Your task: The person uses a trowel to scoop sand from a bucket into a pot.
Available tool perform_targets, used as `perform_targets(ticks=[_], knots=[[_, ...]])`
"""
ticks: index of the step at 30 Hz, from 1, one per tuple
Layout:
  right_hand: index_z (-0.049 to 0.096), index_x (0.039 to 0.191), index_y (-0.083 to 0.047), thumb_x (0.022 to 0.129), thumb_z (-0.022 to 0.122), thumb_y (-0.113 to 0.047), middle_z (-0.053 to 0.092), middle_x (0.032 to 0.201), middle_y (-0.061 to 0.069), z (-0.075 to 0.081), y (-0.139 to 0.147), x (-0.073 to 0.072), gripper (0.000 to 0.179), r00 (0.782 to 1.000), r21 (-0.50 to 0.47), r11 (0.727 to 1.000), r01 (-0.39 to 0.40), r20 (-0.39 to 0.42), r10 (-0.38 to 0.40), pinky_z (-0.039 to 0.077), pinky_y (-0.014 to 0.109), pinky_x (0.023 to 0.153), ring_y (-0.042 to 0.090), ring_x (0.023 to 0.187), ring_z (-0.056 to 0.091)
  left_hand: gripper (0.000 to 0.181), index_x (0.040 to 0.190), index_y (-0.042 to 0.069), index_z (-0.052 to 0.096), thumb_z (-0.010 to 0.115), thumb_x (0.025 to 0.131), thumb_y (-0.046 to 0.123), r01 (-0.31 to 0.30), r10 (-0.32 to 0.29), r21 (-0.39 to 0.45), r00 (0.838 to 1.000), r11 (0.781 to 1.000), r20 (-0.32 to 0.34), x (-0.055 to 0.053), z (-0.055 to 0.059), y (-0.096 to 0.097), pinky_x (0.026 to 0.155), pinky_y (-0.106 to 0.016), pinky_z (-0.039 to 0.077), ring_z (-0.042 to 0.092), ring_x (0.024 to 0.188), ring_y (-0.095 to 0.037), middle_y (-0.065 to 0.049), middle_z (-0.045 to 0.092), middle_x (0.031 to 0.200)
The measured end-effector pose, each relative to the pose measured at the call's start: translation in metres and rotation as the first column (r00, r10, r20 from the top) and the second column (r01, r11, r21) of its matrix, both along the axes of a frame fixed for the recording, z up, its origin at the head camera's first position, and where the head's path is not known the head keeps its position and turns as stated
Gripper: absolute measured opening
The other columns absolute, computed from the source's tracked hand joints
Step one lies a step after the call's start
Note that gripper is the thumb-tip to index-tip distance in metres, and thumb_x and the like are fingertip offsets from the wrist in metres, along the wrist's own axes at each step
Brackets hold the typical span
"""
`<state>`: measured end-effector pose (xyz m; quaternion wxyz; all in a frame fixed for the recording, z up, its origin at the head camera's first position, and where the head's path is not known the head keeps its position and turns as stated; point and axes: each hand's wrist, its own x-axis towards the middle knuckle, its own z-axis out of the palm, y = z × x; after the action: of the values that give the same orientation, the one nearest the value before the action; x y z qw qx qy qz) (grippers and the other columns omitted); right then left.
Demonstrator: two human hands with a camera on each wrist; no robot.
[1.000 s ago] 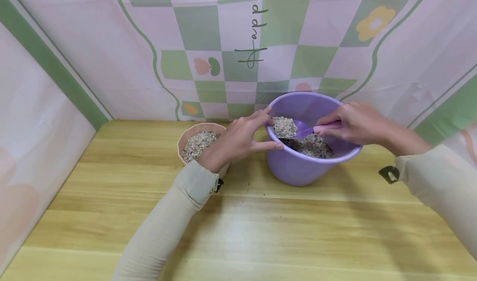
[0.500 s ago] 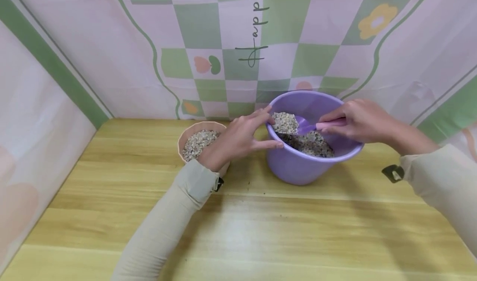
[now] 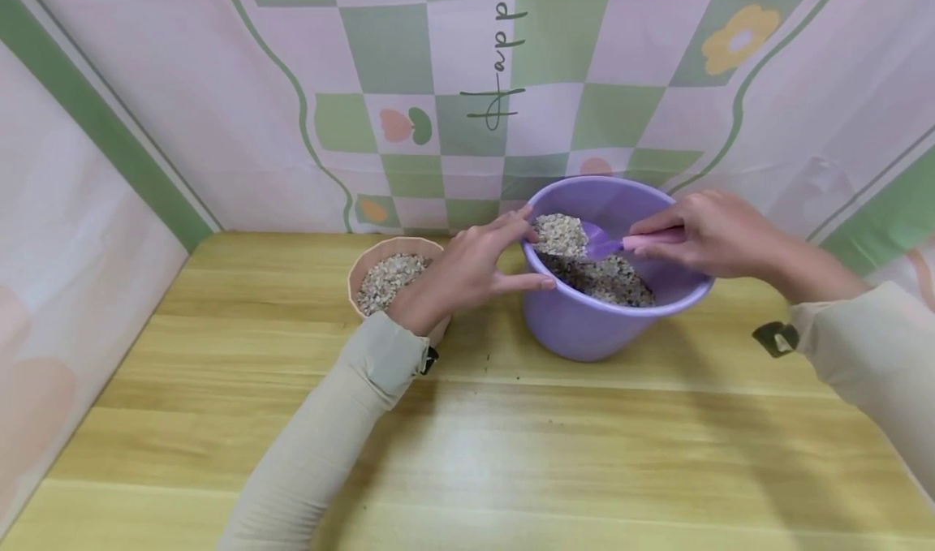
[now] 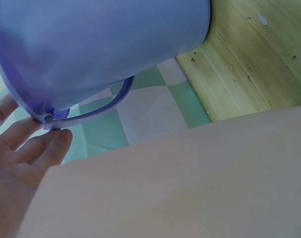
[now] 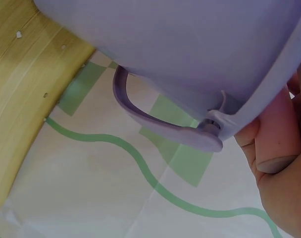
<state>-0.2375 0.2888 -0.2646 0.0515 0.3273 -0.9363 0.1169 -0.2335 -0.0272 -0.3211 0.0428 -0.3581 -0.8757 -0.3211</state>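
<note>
In the head view my right hand (image 3: pixel 719 234) grips the pink handle of a small purple trowel (image 3: pixel 602 244). A heap of pale gravel (image 3: pixel 561 234) fills its blade, held over the mouth of a purple bucket (image 3: pixel 584 336), close to the left rim. Darker gravel lies inside the bucket below. My left hand (image 3: pixel 475 267) rests on the bucket's left rim, thumb stretched along the outside. The left wrist view has its fingertips (image 4: pixel 61 141) against the rim beside the bucket's handle (image 4: pixel 98 114). The rim partly hides the trowel's handle (image 5: pixel 278 134) in the right wrist view.
A peach fluted pot (image 3: pixel 365 271) with gravel stands left of the bucket, partly behind my left forearm. Small crumbs dot the wooden table (image 3: pixel 467 462) in front. A printed checkered cloth (image 3: pixel 475 129) hangs right behind the bucket.
The loaded trowel has risen slightly inside the bucket, with my right hand drawing a little up and to the right. My left hand has stayed at the rim.
</note>
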Motion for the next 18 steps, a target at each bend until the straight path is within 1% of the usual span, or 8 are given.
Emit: perform_targets(ticks=[5, 9, 13, 16, 18], knots=[[0.08, 0.106, -0.014, 0.083, 0.082, -0.02, 0.066, 0.064, -0.015, 0.0023, 0.0008, 0.0032, 0.024, 1.0, 0.003, 1.0, 0.023, 0.001, -0.023, 0.045, 0.028, 0.057, 0.003, 0.051, 0.047, 0.057, 0.122, 0.02, 0.063, 0.073, 0.082, 0.059, -0.003, 0.003, 0.009, 1.0, 1.0, 0.003, -0.0001, -0.0012, 0.0001, 0.107, -0.038, 0.045, 0.06, 0.123, -0.029, -0.003, 0.032, 0.16], [0.079, 0.107, -0.014, 0.083, 0.082, -0.02, 0.058, 0.056, -0.017, 0.0037, 0.0009, 0.0041, 0.025, 1.0, -0.001, 1.0, 0.026, -0.004, -0.026, 0.043, 0.026, 0.054, 0.004, 0.047, 0.042, 0.058, 0.123, 0.019, 0.063, 0.073, 0.082, 0.059, -0.001, 0.0, 0.012, 1.0, 1.0, 0.012, -0.0001, -0.001, 0.0, 0.107, -0.039, 0.045, 0.062, 0.119, -0.029, -0.004, 0.032, 0.16], [0.079, 0.108, -0.013, 0.082, 0.082, -0.018, 0.058, 0.057, -0.017, 0.0046, 0.0018, 0.0044, 0.026, 1.0, -0.013, 1.0, 0.02, -0.009, -0.02, 0.041, 0.026, 0.053, 0.004, 0.046, 0.04, 0.06, 0.124, 0.016, 0.063, 0.073, 0.082, 0.058, 0.001, -0.001, 0.009, 1.0, 1.0, 0.021, 0.0, -0.0008, 0.0001, 0.109, -0.042, 0.042, 0.064, 0.117, -0.028, -0.004, 0.031, 0.161], [0.078, 0.108, -0.012, 0.083, 0.082, -0.018, 0.058, 0.056, -0.016, 0.0052, 0.0025, 0.0054, 0.027, 1.0, -0.017, 1.0, 0.022, 0.001, -0.022, 0.041, 0.025, 0.052, 0.004, 0.045, 0.04, 0.06, 0.124, 0.017, 0.063, 0.073, 0.082, 0.059, -0.005, 0.005, 0.005, 1.0, 1.0, 0.029, 0.0004, -0.0008, 0.0001, 0.111, -0.044, 0.04, 0.059, 0.124, -0.029, -0.003, 0.03, 0.161], [0.078, 0.108, -0.012, 0.083, 0.082, -0.018, 0.06, 0.058, -0.015, 0.0054, 0.0029, 0.006, 0.026, 1.0, -0.023, 0.999, 0.024, 0.005, -0.024, 0.042, 0.025, 0.052, 0.004, 0.044, 0.041, 0.06, 0.124, 0.018, 0.063, 0.073, 0.082, 0.06, -0.011, 0.011, 0.004, 0.999, 1.0, 0.038, 0.0006, -0.0011, 0.0002, 0.113, -0.045, 0.038, 0.053, 0.131, -0.029, -0.001, 0.03, 0.161]])
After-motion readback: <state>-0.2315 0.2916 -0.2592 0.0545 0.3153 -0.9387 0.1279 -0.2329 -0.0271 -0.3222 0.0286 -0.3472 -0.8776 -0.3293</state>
